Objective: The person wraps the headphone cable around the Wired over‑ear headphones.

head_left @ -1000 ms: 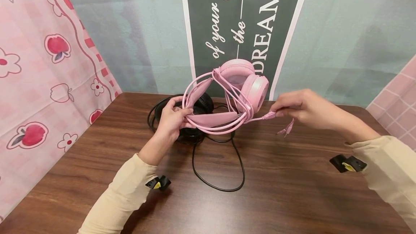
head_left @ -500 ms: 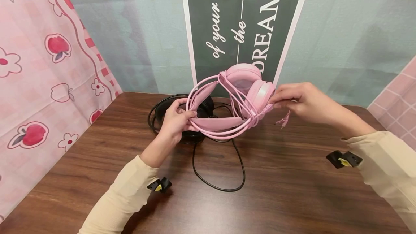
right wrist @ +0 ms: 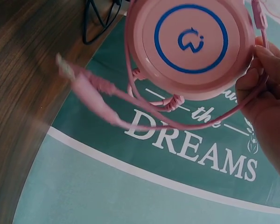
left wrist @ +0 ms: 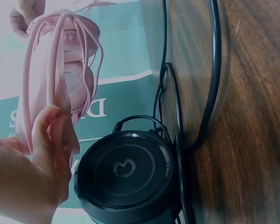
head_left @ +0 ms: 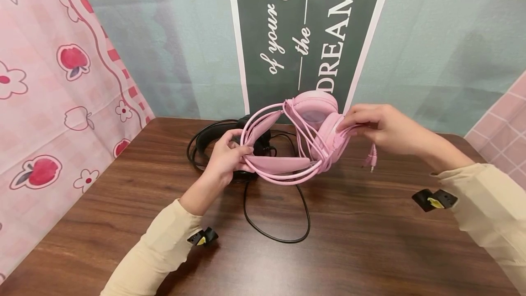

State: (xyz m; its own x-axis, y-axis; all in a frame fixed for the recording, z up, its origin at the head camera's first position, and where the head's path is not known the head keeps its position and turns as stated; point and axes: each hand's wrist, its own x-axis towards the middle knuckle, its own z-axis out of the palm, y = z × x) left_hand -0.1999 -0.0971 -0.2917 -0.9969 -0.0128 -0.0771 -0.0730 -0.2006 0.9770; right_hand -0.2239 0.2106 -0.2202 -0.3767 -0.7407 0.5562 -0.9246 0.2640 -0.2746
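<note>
Mid-frame, my left hand (head_left: 226, 161) gripped the pink headset (head_left: 279, 164) while, right of centre, my right hand (head_left: 377, 127) pinched its cord (right wrist: 191, 126), which I judged wanted gentle, even tension.

I see an indoor spot, home or studio unclear: a wood-grain table (head_left: 349, 241) bordered by pink apple-print cloth (head_left: 41, 118) and a lettered backdrop (head_left: 287, 35).

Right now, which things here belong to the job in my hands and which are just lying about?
Seemingly in the job:
pink headphones in your left hand
pink cable in your right hand
pink plugs, dangling

Lying about:
black headphones on the table
looped black cable
</note>
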